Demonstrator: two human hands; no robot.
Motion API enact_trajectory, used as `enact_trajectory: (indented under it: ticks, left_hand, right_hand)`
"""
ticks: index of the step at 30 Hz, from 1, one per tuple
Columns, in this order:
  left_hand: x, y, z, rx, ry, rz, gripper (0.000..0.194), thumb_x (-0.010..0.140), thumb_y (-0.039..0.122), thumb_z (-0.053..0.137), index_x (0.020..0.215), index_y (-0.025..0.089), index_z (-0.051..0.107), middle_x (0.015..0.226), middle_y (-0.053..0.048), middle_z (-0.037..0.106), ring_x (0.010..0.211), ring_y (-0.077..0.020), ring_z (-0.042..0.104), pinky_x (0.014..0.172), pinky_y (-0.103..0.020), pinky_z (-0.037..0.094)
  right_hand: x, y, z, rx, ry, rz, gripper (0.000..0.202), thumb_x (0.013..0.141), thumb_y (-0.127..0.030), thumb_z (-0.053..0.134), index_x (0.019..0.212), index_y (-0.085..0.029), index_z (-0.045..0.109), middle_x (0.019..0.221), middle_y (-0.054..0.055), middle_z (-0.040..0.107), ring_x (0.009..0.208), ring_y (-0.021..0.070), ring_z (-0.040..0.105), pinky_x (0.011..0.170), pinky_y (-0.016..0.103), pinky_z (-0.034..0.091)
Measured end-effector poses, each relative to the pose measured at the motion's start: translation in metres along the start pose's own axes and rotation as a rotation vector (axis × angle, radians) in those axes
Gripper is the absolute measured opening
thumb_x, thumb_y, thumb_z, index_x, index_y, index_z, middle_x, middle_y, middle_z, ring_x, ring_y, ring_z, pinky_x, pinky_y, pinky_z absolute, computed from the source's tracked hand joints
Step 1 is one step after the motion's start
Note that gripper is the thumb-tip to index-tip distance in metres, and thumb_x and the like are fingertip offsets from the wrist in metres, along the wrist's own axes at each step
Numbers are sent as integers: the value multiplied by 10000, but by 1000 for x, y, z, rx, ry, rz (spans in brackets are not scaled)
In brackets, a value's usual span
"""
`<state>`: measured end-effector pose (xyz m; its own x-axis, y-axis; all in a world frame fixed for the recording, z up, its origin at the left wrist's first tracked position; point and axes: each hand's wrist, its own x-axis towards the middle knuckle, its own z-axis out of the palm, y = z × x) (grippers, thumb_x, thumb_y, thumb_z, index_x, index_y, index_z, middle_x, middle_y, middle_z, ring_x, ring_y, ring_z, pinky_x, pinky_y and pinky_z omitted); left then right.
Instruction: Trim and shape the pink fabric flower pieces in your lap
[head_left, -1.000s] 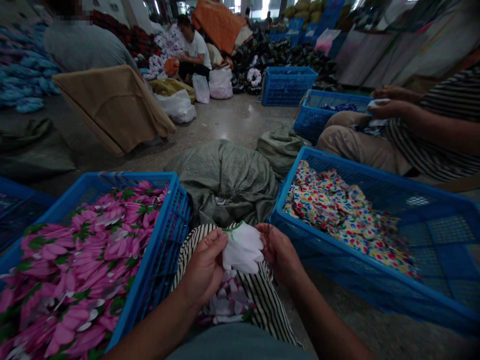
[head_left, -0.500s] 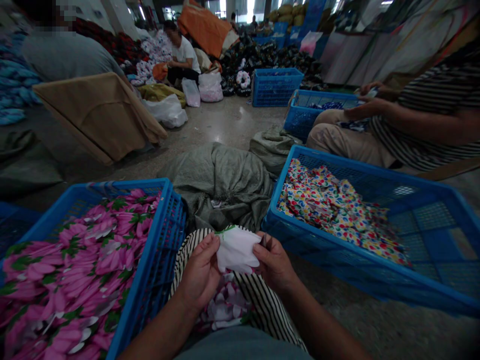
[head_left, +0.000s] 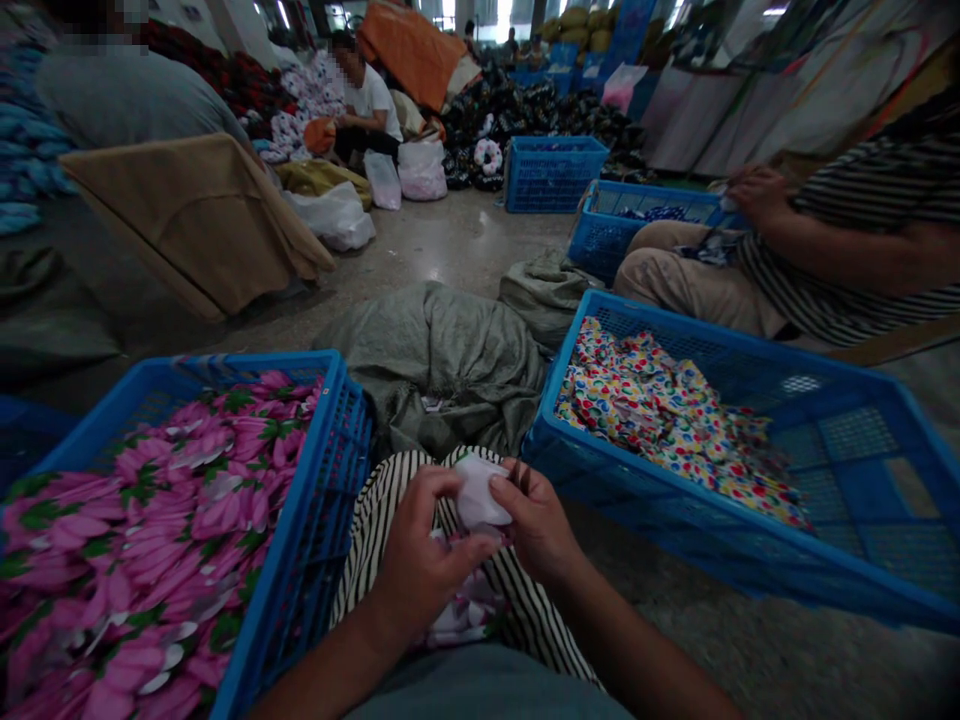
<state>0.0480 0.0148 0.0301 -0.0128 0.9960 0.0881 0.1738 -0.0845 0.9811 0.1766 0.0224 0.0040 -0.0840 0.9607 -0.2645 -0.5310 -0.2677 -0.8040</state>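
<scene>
A white fabric piece [head_left: 480,490] with a trace of green at its top edge is between my two hands, above my lap. My right hand [head_left: 541,520] pinches its right side, thumb on top, and a small dark thing shows by the fingers. My left hand [head_left: 427,540] curls round the left side and lower edge, with fingers partly hidden behind the fabric. On the striped cloth [head_left: 375,500] over my lap lie several white-and-pink fabric pieces [head_left: 469,610], partly covered by my hands.
A blue crate [head_left: 334,400] of pink-and-green fabric pieces [head_left: 210,490] stands at left. Another blue crate [head_left: 675,490] holds colourful patterned pieces [head_left: 660,400] at right. Grey-green sacks [head_left: 442,350] lie ahead. A person in stripes [head_left: 847,220] sits right, and a brown-covered chair [head_left: 187,220] stands left.
The fabric piece was stretched flat between both hands and is now bunched smaller. My left hand has turned and moved its thumb beneath the piece, closer to my right hand.
</scene>
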Motion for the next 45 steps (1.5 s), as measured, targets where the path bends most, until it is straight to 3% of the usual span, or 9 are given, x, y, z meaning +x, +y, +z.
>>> enact_trajectory:
  ticks: [3, 6, 15, 23, 26, 30, 38, 42, 45]
  left_hand:
    - [0, 1, 3, 103, -162, 13, 54, 746, 232, 573, 703, 202, 588, 704, -15, 556, 700, -169, 508, 675, -257, 376]
    - [2, -2, 3, 106, -164, -44, 175, 808, 234, 480, 661, 196, 566, 642, 3, 522, 637, -146, 486, 631, -243, 364]
    - [5, -12, -7, -206, -166, -401, 214, 776, 337, 517, 674, 154, 561, 545, 32, 479, 509, -104, 411, 494, -212, 318]
    - [4, -25, -9, -495, -138, -500, 206, 716, 337, 610, 664, 139, 593, 558, 26, 544, 509, -88, 457, 515, -208, 345]
    - [3, -25, -10, -573, -136, -542, 204, 687, 317, 642, 636, 125, 594, 546, 22, 543, 492, -81, 454, 507, -207, 342]
    - [5, -23, -12, -695, -140, -624, 211, 654, 307, 666, 623, 129, 557, 533, 27, 517, 475, -76, 437, 492, -206, 330]
    - [3, -15, -17, -530, -149, -525, 288, 651, 405, 650, 648, 145, 526, 531, 51, 473, 473, -67, 379, 465, -202, 265]
    - [4, -20, -12, -699, -143, -564, 308, 613, 421, 652, 633, 155, 498, 533, 50, 474, 473, -68, 388, 491, -211, 282]
    - [5, -25, -10, -753, -150, -541, 342, 600, 456, 647, 604, 163, 471, 541, 35, 492, 491, -80, 413, 516, -222, 298]
  right_hand:
    - [2, 3, 10, 17, 44, 43, 310, 644, -378, 703, 662, -168, 476, 487, -84, 427, 368, 36, 321, 335, 144, 246]
    - [5, 7, 14, 49, 47, 74, 310, 665, -367, 695, 664, -174, 453, 476, -101, 396, 348, 23, 286, 323, 133, 222]
    - [8, 9, 5, -10, -91, 105, 276, 688, -357, 686, 732, -166, 492, 371, -115, 386, 275, 22, 248, 289, 142, 197]
    - [7, 4, 9, -119, -131, 38, 297, 671, -381, 697, 719, -164, 500, 487, -82, 443, 356, 27, 314, 346, 145, 248]
    - [5, 2, 8, -201, -167, 74, 267, 679, -340, 699, 692, -150, 511, 530, -56, 478, 409, 38, 361, 383, 150, 282]
    - [5, 4, 7, -128, -222, 121, 253, 716, -354, 662, 715, -161, 498, 436, -99, 393, 332, 21, 240, 333, 144, 183]
    - [3, 8, 10, -215, -133, 167, 323, 624, -367, 735, 668, -163, 489, 413, -102, 346, 345, 25, 221, 334, 143, 165]
    - [1, 6, 7, -125, -67, 305, 344, 637, -409, 715, 660, -192, 449, 407, -110, 293, 349, 34, 201, 348, 155, 200]
    - [1, 5, 8, -86, -50, 321, 363, 635, -446, 704, 636, -194, 443, 398, -112, 255, 355, 37, 193, 360, 162, 221]
